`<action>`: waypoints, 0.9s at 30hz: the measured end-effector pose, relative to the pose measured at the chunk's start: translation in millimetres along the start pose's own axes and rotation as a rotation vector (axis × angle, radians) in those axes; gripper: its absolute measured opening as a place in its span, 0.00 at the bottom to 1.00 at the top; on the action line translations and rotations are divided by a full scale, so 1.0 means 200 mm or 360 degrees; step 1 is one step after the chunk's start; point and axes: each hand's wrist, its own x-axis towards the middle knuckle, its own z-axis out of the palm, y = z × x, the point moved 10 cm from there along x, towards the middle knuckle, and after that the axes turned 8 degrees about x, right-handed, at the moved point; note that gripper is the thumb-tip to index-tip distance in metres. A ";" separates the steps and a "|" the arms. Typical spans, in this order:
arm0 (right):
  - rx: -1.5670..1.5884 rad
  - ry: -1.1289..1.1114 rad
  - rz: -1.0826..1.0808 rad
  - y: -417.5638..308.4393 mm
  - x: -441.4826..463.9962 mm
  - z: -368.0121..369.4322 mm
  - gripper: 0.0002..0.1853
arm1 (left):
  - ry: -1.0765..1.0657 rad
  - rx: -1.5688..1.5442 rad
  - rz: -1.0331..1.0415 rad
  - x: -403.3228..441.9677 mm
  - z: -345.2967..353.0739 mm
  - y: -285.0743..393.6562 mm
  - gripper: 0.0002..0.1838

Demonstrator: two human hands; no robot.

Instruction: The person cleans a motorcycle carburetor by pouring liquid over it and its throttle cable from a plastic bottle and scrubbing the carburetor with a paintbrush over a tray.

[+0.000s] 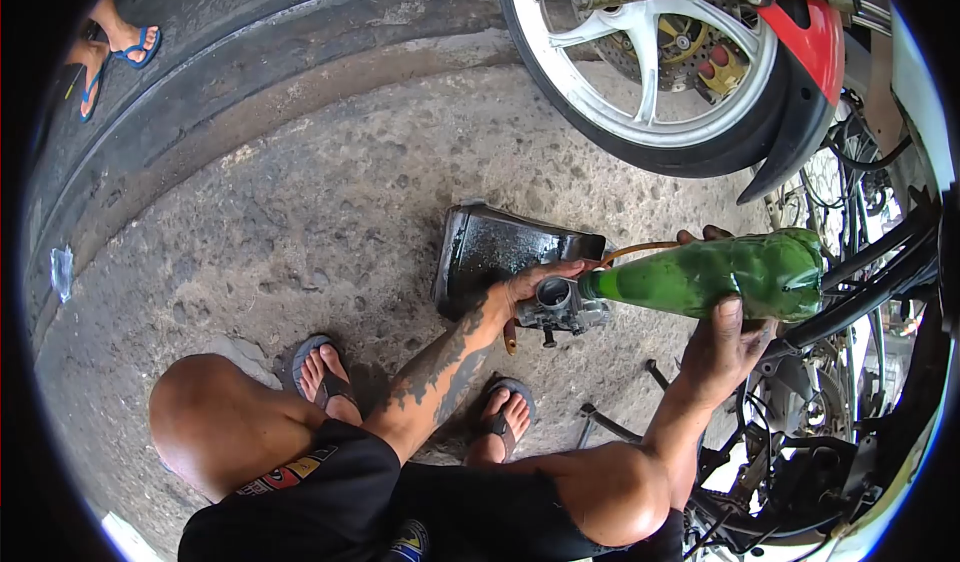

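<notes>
My left hand (pixel 540 280) is closed around a metal carburetor (pixel 562 307), its round bore facing up towards me. In my right hand (pixel 735 337) lies a green plastic bottle (pixel 700 274), gripped near its base. The bottle is on its side, with its neck at the carburetor beside my left fingers; whether liquid comes out cannot be made out. A thin brown hose (pixel 640 249) curves along the bottle's neck. Below and behind my left hand, a dark, wet-looking metal tray (pixel 480 252) sits on the ground.
A motorcycle front wheel (pixel 648 62) with white spokes and a red-and-black fender (pixel 815 57) stands at the upper right. Motorcycle frame parts (pixel 870 262) fill the right side. Another person's sandalled feet (pixel 125 42) are at the upper left. Clear plastic (pixel 61 274) lies at the left.
</notes>
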 end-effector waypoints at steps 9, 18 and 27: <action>0.0202 -0.0072 0.0147 0.05 0.07 0.06 0.35 | -0.0038 0.0293 0.0078 0.05 -0.01 -0.02 0.29; 0.0079 -0.0058 0.0237 0.13 0.04 0.03 0.36 | 0.0051 0.0749 -0.0026 0.04 -0.06 -0.01 0.32; 0.0003 -0.0015 0.0187 0.17 -0.08 -0.06 0.35 | 0.0554 0.2301 0.0512 -0.07 0.07 0.30 0.21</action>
